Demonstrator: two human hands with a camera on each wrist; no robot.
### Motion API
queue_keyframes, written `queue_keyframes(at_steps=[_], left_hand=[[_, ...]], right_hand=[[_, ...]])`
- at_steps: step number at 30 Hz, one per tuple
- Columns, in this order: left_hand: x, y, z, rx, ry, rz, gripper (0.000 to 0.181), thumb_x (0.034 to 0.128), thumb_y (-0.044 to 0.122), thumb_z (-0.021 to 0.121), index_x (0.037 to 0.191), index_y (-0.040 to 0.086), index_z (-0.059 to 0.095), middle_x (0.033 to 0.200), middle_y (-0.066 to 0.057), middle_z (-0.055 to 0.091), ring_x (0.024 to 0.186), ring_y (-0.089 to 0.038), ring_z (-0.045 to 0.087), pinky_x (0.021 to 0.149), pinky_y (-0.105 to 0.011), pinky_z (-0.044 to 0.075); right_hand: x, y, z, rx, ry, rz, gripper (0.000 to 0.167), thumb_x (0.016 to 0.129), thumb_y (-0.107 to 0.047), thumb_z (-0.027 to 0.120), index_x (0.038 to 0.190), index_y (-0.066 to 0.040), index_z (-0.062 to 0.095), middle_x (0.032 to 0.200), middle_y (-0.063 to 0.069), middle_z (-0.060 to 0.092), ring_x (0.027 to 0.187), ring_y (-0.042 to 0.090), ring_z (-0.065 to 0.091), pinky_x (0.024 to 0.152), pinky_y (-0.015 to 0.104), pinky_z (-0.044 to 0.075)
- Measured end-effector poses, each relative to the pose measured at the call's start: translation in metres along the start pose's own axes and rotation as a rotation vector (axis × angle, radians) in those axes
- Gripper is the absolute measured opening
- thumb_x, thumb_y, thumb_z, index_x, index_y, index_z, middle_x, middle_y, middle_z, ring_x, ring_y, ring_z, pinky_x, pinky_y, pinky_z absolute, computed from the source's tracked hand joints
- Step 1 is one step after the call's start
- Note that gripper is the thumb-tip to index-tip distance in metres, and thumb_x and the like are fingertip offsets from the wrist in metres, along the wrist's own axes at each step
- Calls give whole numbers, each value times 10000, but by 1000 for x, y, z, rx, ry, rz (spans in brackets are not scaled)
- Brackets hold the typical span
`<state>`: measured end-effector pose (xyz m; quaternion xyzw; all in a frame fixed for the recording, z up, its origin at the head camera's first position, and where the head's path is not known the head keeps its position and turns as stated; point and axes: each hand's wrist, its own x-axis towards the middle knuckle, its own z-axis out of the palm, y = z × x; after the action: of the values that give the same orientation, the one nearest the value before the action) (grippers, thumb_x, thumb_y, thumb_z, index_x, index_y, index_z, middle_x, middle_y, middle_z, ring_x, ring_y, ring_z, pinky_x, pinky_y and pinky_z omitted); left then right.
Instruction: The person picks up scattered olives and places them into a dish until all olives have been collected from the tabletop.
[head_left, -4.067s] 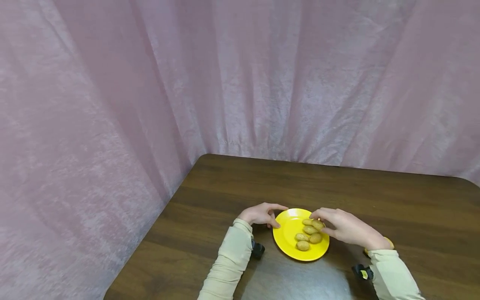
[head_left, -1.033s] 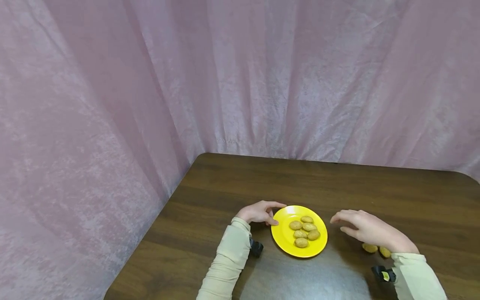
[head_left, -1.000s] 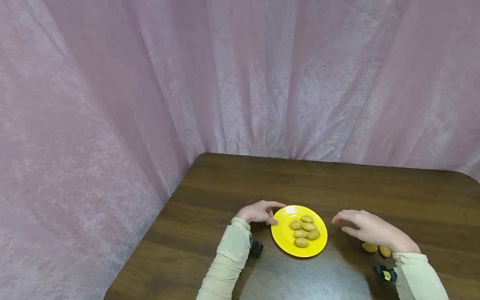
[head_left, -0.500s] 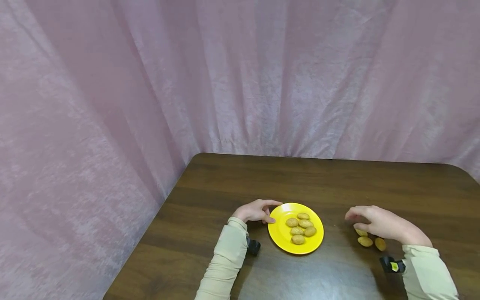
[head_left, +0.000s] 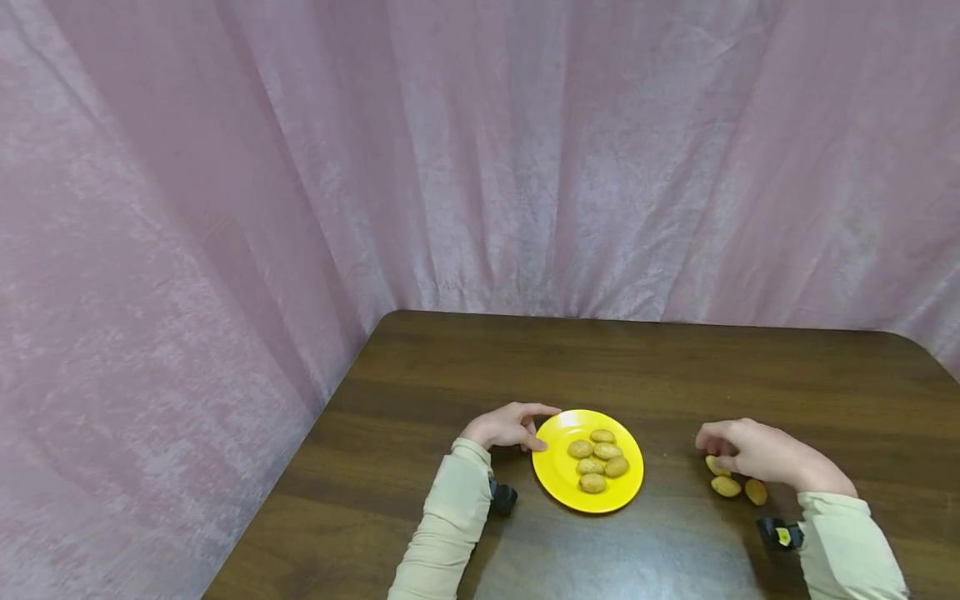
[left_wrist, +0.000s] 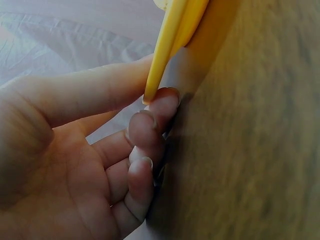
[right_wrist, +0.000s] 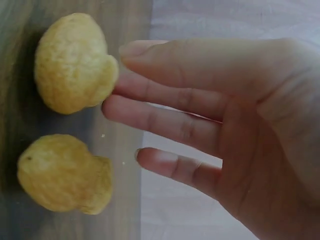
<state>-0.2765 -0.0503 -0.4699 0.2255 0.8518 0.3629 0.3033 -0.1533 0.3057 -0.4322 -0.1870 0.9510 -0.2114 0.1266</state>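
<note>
In the head view my left hand (head_left: 504, 427) pinches the left rim of a yellow plate (head_left: 551, 475). The left wrist view shows the thumb over the plate's edge (left_wrist: 162, 55) and fingertips below it. Several tan, rough oval pieces (head_left: 592, 482) lie on the plate. To the right, my right hand (head_left: 776, 456) is low over three similar pieces on the table, its thumb beside the farthest piece (head_left: 714, 467). In the right wrist view its fingers are nearly straight, with the fingertips close to a piece (right_wrist: 70, 62); contact is unclear. Another piece (right_wrist: 55, 172) lies below.
The brown wooden table (head_left: 525, 358) has rounded far corners. Pink curtains (head_left: 480, 167) hang along its back and left side. Black wrist devices are on both forearms, the left one (head_left: 503, 498) near the plate and the right one (head_left: 780, 535) near the loose pieces.
My right hand has moved from the plate rightward to the loose pieces. One plate piece has shifted left since the earliest frame. My left hand has kept its hold on the rim.
</note>
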Motion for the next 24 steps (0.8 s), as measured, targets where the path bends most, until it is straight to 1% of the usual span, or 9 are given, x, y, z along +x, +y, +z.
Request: queue_keyframes(at_steps=[5, 12, 19, 21, 24], left_hand=[[-1, 0, 0, -2, 5, 1, 580, 832, 133, 744, 1365, 269, 559, 721, -29, 556, 638, -164, 516, 601, -261, 410], [-2, 1, -1, 7, 2, 3, 583, 837, 134, 739, 1373, 266, 553, 717, -23, 561, 641, -159, 521, 605, -259, 417], [-3, 3, -1, 13, -4, -3, 584, 842, 130, 734, 1378, 266, 548, 720, -22, 559, 642, -153, 520, 607, -251, 420], [-3, 4, 0, 16, -7, 2, 585, 845, 123, 731, 1382, 260, 544, 718, -19, 558, 641, -148, 521, 608, -245, 423], [-3, 4, 0, 21, -10, 7, 584, 850, 118, 726, 1387, 254, 539, 714, -12, 558, 636, -137, 524, 606, -231, 429]], right_hand=[[3, 3, 4, -14, 6, -29, 150, 850, -80, 685, 996, -93, 656, 877, -57, 620, 754, -11, 506, 623, 230, 450], [5, 3, 7, -4, 8, -42, 150, 852, -54, 671, 995, -97, 655, 865, -62, 593, 747, -16, 480, 625, 225, 442], [6, 2, 8, 25, -5, -74, 215, 819, 26, 650, 993, -101, 655, 878, -12, 610, 758, -4, 481, 638, 223, 449], [6, 0, 8, 24, -2, -77, 236, 803, 40, 653, 985, -109, 653, 875, -15, 613, 761, -4, 483, 644, 223, 454], [6, -2, 9, 4, 22, -92, 203, 821, 26, 641, 964, -117, 651, 858, -36, 610, 753, -7, 482, 638, 221, 455]])
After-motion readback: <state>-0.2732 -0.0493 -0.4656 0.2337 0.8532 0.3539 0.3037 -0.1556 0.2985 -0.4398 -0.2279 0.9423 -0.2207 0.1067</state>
